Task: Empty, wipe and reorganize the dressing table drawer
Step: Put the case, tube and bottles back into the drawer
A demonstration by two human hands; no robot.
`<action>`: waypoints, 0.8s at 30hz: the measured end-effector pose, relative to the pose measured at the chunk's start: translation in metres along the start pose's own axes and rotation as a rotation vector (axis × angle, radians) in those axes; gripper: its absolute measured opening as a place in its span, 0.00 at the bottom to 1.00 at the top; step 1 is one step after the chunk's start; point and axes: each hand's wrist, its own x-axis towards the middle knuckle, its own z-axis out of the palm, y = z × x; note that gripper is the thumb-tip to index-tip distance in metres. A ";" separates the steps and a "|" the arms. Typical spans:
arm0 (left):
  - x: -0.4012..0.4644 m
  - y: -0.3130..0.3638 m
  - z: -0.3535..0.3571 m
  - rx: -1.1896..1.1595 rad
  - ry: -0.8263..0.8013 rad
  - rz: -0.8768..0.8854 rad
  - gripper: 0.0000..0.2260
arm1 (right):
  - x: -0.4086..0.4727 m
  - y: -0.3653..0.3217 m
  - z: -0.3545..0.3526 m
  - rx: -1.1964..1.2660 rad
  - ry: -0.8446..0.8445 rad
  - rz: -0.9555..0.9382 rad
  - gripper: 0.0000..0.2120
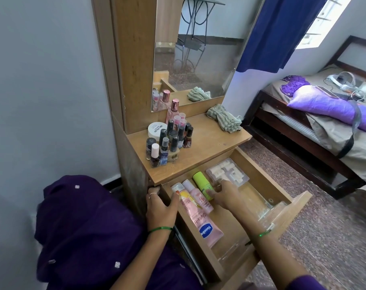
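Observation:
The wooden drawer (282,186) of the dressing table stands pulled open. Inside lie a pink Vaseline tube (207,229), a pink bottle (195,195), a white-and-yellow tube (183,198), a green bottle (200,180) and a clear pack of white pieces (226,170). My left hand (161,206) grips the drawer's left wall, thumb inside beside the white-and-yellow tube. My right hand (224,194) reaches into the drawer, its thumb and fingers curled round the green bottle's lower end.
On the tabletop (209,141) stand several nail polish bottles (169,141), a white jar (156,129) and a crumpled striped cloth (224,119) below the mirror (199,59). A bed (303,122) lies to the right. My purple-clothed knee (83,227) is at left.

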 end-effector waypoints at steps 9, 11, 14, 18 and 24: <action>0.001 0.001 0.000 -0.016 -0.012 -0.017 0.22 | -0.010 -0.045 -0.050 -0.011 0.189 -0.219 0.14; 0.001 0.001 0.001 -0.016 -0.009 -0.018 0.23 | -0.014 -0.073 -0.073 0.074 0.280 -0.326 0.12; 0.000 0.001 0.000 -0.024 -0.002 -0.005 0.23 | -0.010 -0.121 -0.097 0.157 0.412 -0.467 0.12; -0.001 0.003 -0.001 -0.009 -0.008 -0.008 0.22 | 0.015 -0.181 -0.102 0.063 0.404 -0.531 0.22; -0.001 0.004 -0.003 -0.009 -0.032 -0.001 0.22 | 0.052 -0.221 -0.083 -0.185 0.281 -0.418 0.18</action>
